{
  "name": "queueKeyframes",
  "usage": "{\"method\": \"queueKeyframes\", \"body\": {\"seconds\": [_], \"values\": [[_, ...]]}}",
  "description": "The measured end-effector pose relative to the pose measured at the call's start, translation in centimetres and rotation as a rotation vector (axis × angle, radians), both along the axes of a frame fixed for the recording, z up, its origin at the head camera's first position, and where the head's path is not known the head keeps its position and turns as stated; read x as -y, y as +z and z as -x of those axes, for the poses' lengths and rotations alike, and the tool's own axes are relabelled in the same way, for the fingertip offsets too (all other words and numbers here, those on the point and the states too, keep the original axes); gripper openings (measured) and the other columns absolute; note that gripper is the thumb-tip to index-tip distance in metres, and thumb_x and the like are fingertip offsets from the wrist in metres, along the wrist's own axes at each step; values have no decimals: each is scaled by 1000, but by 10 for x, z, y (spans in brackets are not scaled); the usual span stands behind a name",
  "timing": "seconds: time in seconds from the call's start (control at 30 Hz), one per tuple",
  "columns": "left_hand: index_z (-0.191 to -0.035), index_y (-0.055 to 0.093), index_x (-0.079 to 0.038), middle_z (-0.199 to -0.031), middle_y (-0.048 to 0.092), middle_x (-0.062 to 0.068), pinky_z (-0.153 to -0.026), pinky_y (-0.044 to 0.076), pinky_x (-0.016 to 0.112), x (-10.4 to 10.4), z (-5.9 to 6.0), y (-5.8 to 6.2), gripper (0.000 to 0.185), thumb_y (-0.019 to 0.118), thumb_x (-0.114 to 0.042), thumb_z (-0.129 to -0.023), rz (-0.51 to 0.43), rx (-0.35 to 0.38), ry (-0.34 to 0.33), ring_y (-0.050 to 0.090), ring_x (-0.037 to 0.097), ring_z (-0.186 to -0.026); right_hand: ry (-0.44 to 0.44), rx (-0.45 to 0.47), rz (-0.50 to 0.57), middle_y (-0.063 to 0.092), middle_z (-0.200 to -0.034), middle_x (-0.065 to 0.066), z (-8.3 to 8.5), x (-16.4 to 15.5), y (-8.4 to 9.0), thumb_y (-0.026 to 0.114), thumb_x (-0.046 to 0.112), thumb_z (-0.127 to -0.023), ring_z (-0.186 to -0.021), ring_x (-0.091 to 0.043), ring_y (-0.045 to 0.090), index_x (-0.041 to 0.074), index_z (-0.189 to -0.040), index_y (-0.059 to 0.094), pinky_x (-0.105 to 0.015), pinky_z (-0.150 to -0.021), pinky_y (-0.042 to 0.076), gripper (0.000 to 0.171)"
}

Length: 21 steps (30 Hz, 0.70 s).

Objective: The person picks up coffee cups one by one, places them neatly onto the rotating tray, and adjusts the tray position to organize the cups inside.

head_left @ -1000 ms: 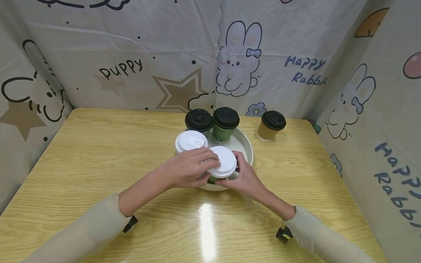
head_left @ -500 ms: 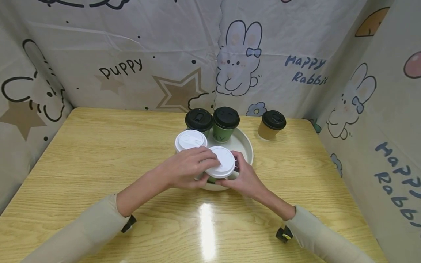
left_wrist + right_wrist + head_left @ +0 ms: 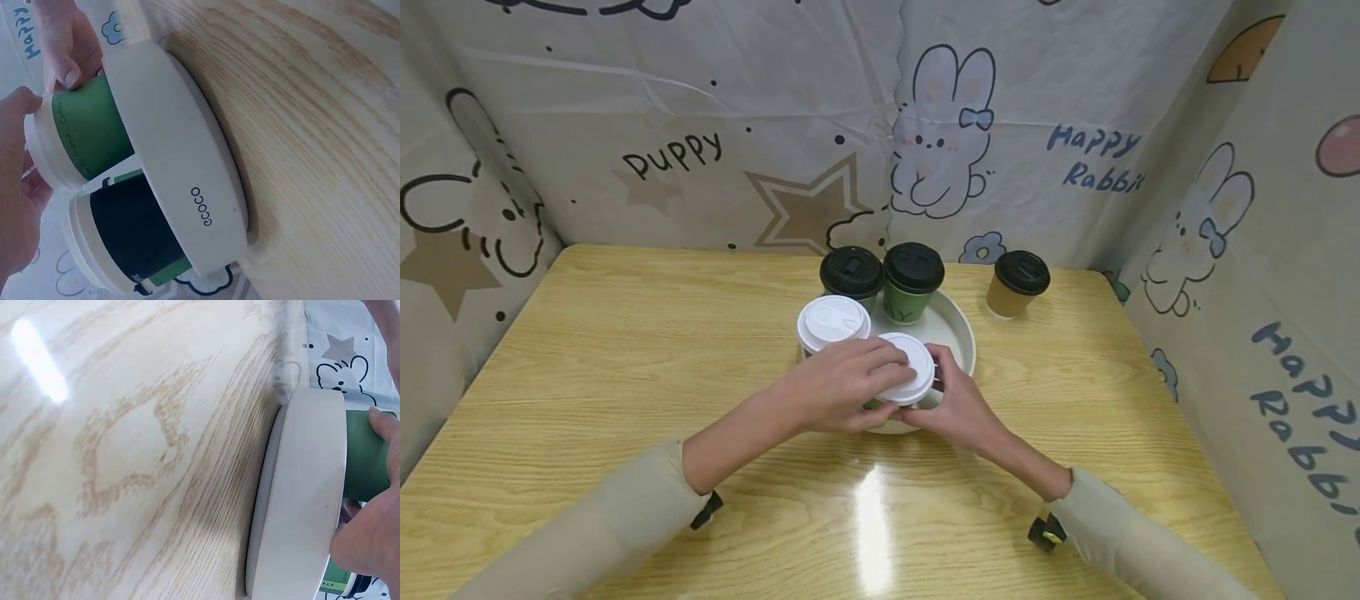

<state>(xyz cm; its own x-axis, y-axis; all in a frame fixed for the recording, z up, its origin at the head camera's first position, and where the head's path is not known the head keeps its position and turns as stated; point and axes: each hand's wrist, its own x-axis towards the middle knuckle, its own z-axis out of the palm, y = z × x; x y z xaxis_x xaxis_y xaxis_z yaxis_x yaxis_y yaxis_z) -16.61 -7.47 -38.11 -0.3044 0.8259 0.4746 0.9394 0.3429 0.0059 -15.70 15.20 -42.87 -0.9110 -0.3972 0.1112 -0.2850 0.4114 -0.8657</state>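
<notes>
Head view shows our left hand (image 3: pixel 838 385) pressing curled fingers on the white lid (image 3: pixel 910 377). Our right hand (image 3: pixel 958 404) grips the green paper cup (image 3: pixel 94 134) to steady it in the round white tray (image 3: pixel 958 329).

Bright, even light; glare streaks the table (image 3: pixel 872 508).

Both arms reach in from the counter's near edge, sleeves to the wrists. The left hand (image 3: pixel 838 385) curls fingers downward from above; the right hand (image 3: pixel 958 404) grips sideways, thumb up.
</notes>
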Motion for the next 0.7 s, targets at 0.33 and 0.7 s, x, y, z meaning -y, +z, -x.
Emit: {"method": "queueKeyframes", "body": {"seconds": [0.33,0.7], "values": [[-116,65,-9,-117,63,7,-93,51,38,-1,-1,-1,35,72,-27,-87,-2,4,16,59,23,-109,40,38,-12,48,-141,-11,1,-4,3,88,16,-74,-129,-26,49,7,-143,36,-42,-106,42,88],[-118,66,-9,-119,64,8,-97,49,38,0,-1,0,38,73,-27,-86,11,28,34,59,24,-112,43,26,-101,41,-145,-25,16,-24,18,69,-6,-85,-132,-39,46,-7,-142,37,-44,-109,39,66]]}}
